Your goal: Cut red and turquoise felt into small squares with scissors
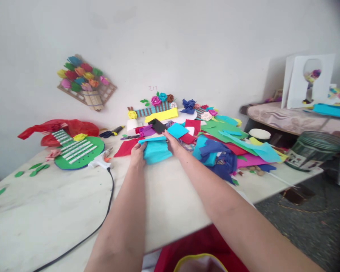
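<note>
White wall [201, 45] backs a pale desk [59, 204] where a person's left hand [138, 153] pinches the left edge of turquoise crepe paper [158, 152], the right hand [173, 145] gripping its right side, between a white glue gun [102, 161] at left and crumpled navy paper [226, 160] at right.

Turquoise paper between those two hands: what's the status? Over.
Left hand, right hand holding turquoise paper by opposite sides. Red paper close beside left hand.
</note>
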A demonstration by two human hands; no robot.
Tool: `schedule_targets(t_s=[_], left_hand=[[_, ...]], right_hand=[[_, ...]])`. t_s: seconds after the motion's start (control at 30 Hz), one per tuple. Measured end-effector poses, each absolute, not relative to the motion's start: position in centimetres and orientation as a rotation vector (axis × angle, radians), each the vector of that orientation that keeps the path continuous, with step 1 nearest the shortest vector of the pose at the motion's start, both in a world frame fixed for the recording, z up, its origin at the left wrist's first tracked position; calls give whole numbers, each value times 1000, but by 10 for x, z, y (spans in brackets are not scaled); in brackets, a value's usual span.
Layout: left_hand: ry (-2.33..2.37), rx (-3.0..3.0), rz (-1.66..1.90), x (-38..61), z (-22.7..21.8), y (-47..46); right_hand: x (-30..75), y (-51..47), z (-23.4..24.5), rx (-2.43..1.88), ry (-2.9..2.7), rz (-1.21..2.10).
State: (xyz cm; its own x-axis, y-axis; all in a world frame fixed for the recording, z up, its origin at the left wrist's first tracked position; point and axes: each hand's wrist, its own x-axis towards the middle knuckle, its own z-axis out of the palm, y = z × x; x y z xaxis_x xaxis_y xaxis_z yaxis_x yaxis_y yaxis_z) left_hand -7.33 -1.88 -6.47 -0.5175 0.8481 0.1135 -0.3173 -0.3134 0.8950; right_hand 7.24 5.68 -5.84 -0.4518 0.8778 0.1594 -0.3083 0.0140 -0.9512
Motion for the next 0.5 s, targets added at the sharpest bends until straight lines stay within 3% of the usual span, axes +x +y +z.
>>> schedule_targets(t_s=[0.1,0.5], left_hand=[[1101,784,1862,-76,-64,-20],[1172,721,1772,-78,-61,-22]], right_hand=[[78,52,-54,-548,-1352,1767],[90,50,-50,-486,-1480,1719]])
